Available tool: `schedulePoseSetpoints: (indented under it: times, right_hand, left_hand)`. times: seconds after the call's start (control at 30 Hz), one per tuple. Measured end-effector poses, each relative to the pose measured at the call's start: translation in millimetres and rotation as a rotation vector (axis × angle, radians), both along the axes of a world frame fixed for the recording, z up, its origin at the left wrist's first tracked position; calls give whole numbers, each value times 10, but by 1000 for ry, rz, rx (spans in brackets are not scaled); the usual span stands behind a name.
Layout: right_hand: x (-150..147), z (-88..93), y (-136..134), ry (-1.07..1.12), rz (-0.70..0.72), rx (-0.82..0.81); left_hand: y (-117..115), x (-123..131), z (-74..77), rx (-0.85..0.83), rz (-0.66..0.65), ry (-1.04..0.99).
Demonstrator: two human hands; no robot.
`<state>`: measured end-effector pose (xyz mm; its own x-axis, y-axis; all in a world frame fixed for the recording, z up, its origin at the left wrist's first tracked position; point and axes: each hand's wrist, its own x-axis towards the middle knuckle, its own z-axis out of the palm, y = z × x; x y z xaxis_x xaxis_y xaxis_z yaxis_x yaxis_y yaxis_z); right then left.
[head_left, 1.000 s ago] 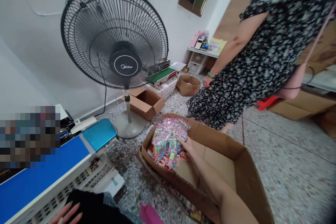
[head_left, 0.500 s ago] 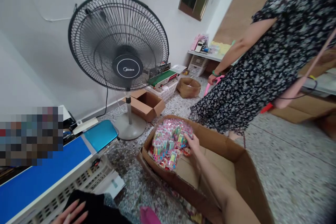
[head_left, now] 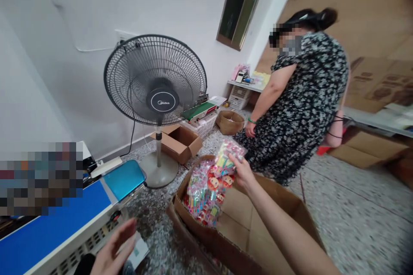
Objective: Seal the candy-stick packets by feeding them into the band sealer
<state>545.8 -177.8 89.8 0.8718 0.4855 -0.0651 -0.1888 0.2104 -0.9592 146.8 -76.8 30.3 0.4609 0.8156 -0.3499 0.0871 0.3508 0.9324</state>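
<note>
My right hand (head_left: 242, 171) grips several clear plastic packets (head_left: 226, 157) with colourful contents and red-haired cartoon faces on them. It holds them above the left end of a large open cardboard box (head_left: 237, 245). Below, a pile of similar packets (head_left: 200, 195) lies in that end of the box; what is inside them is too small to make out. My left hand (head_left: 116, 251) is at the lower left, beside the blue conveyor belt (head_left: 64, 225), slightly blurred, with fingers stretched out and nothing in them.
A standing fan (head_left: 163, 101) rises beyond the box, with a small open carton (head_left: 180, 139) behind its base. At the right, a person in a floral dress (head_left: 300, 107) bends over close to the box. A round-sided carton (head_left: 229, 122) sits farther back.
My right hand has lifted packets up from the pile. My left hand has risen from the dark cloth, fingers extended. The person at the right now bends into view, without the pink item.
</note>
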Motion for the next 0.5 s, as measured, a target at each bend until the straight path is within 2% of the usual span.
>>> schedulePoseSetpoints:
  times: [0.1, 0.17, 0.23, 0.33, 0.5]
  right_hand:
    - [-661, 210, 233, 31, 333, -29]
    - [-1148, 229, 384, 73, 537, -48]
    - [-1592, 165, 532, 126, 739, -58]
    - [-2101, -1, 748, 178, 920, -105]
    - [-2606, -171, 1053, 189, 1016, -215]
  left_hand:
    - [-23, 384, 254, 248, -21, -32]
    - [-23, 528, 358, 352, -60, -27]
    - [-6, 547, 402, 379, -64, -11]
    - [25, 379, 388, 276, 1, -21]
    - [42, -63, 306, -81, 205, -261]
